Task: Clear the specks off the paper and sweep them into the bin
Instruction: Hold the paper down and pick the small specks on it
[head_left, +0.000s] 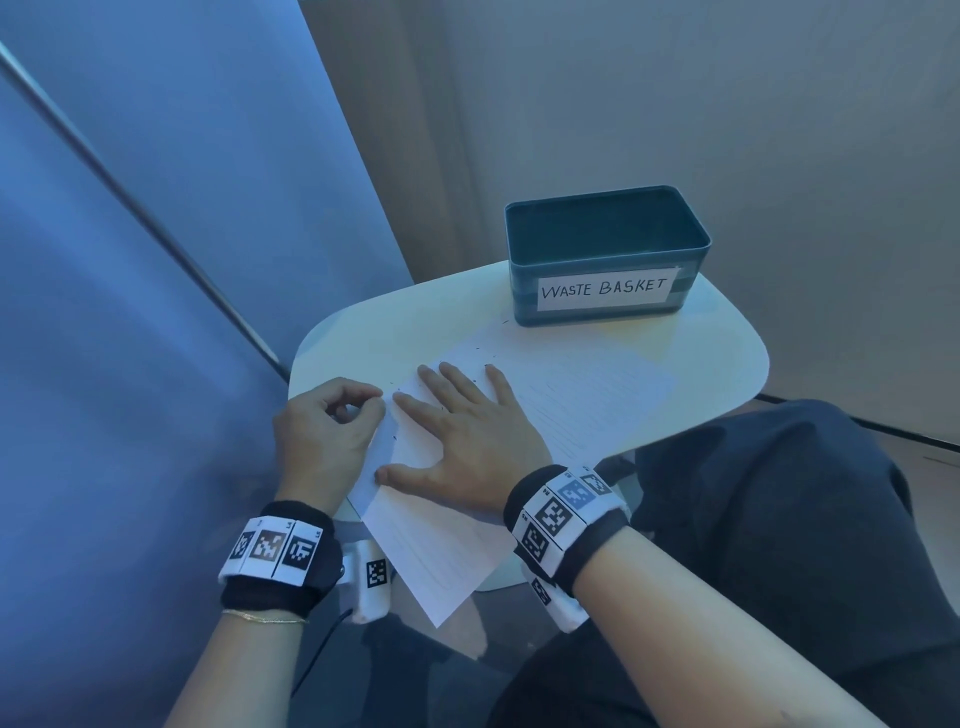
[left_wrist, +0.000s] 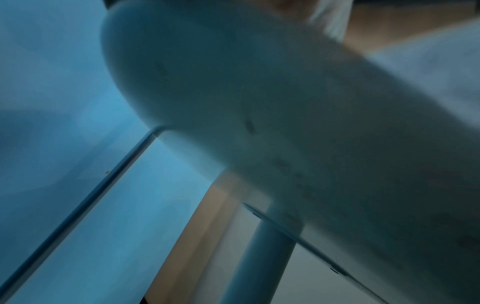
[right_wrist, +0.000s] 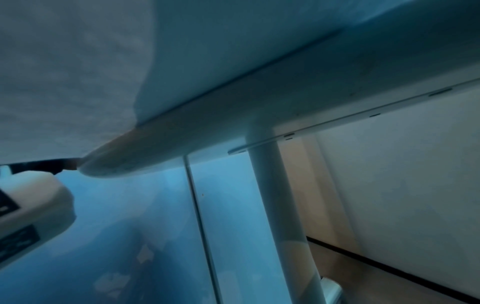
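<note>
One small white table (head_left: 358, 332) with rounded corners carries everything. One dark green bin (head_left: 605, 280), labelled "WASTE BASKET", stands at its 1 o'clock corner, open at the top. One sheet of paper (head_left: 441, 551) lies slantwise across the middle, its 6 o'clock corner hanging over the table's near edge; bare tabletop shows toward 10 o'clock. Several tiny dark specks (head_left: 483, 358) lie on the paper's 12 o'clock part and just before the bin. The right hand (head_left: 462, 441) lies flat on the paper, fingers spread. The left hand (head_left: 324, 431), at 9 o'clock, pinches the paper's edge with curled fingers.
</note>
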